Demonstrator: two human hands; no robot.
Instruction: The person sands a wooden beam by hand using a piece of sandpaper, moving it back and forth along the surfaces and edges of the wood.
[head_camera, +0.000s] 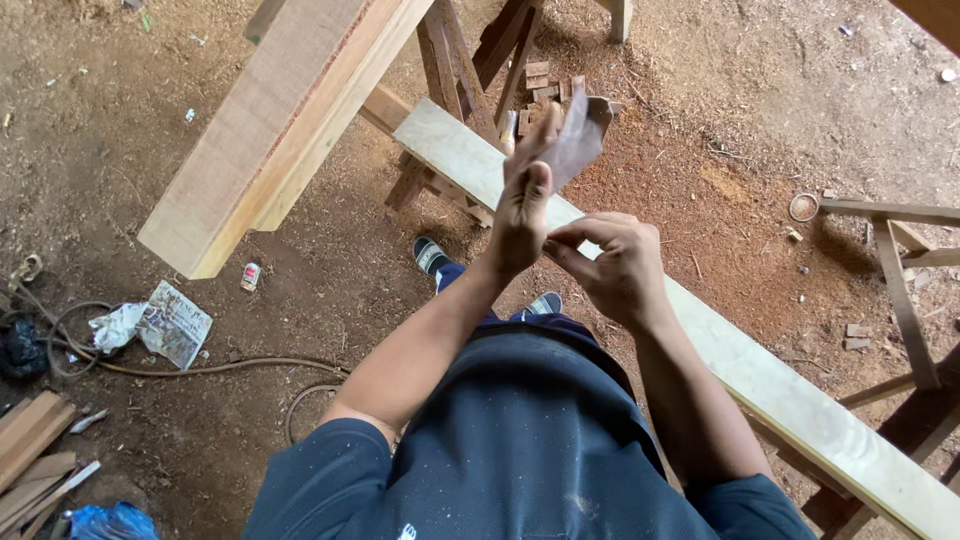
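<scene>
We stand on a dirt floor (760, 120) strewn with reddish sawdust. Above it at the upper left a thick pale timber beam (270, 120) runs down toward us, lying on a dark wooden trestle (470, 60). A long pale wooden plank (740, 360) crosses from beside that trestle down to the lower right, passing under our forearms. At the right edge stands part of a second rough wooden frame (905, 270). A brown hose (200, 368) snakes across the floor at the left, near a crumpled sheet of newspaper (170, 322).

Our left hand (520, 215) is raised upright, fingers stretched long and close together, and it holds a small greyish-brown sheet of sandpaper (578, 140) that stands up past the fingertips, above the plank and near the trestle. Our right hand (615, 265) is just beside the left, its fingers curled narrow and pinched against the heel of the left hand; whether it grips the lower edge of the sheet we cannot tell.

Small wooden offcuts (545, 85) lie behind the sheet, and a small red and white can (250, 276) sits under the beam's end.
</scene>
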